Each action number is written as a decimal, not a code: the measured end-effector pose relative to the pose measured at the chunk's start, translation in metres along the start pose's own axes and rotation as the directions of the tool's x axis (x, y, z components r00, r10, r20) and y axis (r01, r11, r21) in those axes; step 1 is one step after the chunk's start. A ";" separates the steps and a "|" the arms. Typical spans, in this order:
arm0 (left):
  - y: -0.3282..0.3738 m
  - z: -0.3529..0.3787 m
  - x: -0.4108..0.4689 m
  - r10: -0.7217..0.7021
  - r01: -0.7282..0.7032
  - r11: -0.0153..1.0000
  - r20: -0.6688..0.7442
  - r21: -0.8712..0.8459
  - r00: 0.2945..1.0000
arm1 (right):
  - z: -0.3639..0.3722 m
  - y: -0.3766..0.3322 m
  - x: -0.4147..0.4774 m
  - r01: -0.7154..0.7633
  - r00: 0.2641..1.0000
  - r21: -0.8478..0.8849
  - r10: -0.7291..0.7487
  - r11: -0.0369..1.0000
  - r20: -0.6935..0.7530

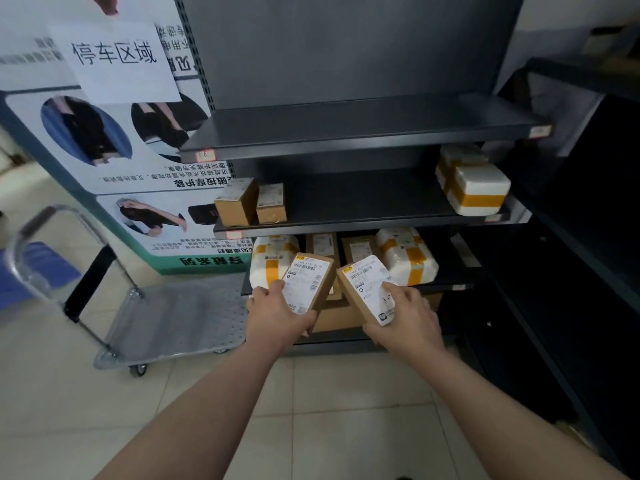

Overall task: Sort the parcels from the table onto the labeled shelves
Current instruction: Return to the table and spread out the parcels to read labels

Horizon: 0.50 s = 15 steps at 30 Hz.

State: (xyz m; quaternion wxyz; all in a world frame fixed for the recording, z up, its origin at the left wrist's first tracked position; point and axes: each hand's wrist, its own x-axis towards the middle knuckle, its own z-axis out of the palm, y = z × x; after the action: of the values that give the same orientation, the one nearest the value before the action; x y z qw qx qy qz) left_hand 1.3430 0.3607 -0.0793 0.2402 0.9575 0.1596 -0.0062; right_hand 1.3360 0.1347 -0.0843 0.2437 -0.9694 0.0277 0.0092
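Gripping one cardboard parcel (309,283) per hand (277,315), beside shelves (360,221).

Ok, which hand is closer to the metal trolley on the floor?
Left. The left hand, gripping a small brown box, is just right of the trolley; the right hand, gripping another labelled box, is farther right, beyond the left one.

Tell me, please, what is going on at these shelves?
A person stands at the shelf unit with a parcel in each hand. The left hand grips one labelled box, the right hand a second box, both held in front of the lower shelf, not yet set down. Other parcels sit on the shelves, and a flat trolley stands beside it.
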 end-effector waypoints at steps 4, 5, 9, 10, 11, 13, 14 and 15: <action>0.006 0.007 0.045 -0.041 0.042 0.999 0.023 -0.020 0.999 | 0.013 -0.003 0.048 -0.005 1.000 -0.014 0.005 1.000 0.023; 0.009 0.008 0.055 -0.047 0.048 0.999 0.021 -0.019 0.999 | 0.015 -0.003 0.062 -0.013 0.999 -0.016 0.013 1.000 0.031; 0.028 0.015 0.104 -0.081 0.082 0.996 0.020 -0.027 0.996 | 0.020 -0.006 0.125 -0.007 0.999 -0.037 0.009 0.999 0.047; 0.033 0.015 0.118 -0.087 0.087 0.996 0.019 -0.027 0.996 | 0.019 -0.007 0.143 0.006 0.999 -0.035 -0.004 0.999 0.044; 0.039 0.016 0.133 -0.091 0.092 0.995 0.019 -0.027 0.996 | 0.017 -0.009 0.162 0.016 0.999 -0.033 -0.015 0.999 0.040; 0.050 0.017 0.165 -0.100 0.100 0.995 0.024 -0.024 0.995 | 0.013 -0.011 0.202 0.032 0.999 -0.050 -0.031 0.998 0.040; 0.056 0.018 0.182 -0.104 0.104 0.994 0.023 -0.023 0.994 | 0.012 -0.012 0.222 0.042 0.998 -0.060 -0.039 0.997 0.048; 0.062 0.019 0.198 -0.105 0.105 0.994 0.018 -0.022 0.994 | 0.010 -0.013 0.243 0.047 0.997 -0.061 -0.042 0.997 0.067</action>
State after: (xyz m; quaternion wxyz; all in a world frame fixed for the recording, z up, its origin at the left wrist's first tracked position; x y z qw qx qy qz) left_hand 1.5514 0.3602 -0.0848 0.2518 0.9449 0.2079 -0.0252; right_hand 1.5795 0.1389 -0.0941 0.2144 -0.9761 -0.0022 0.0366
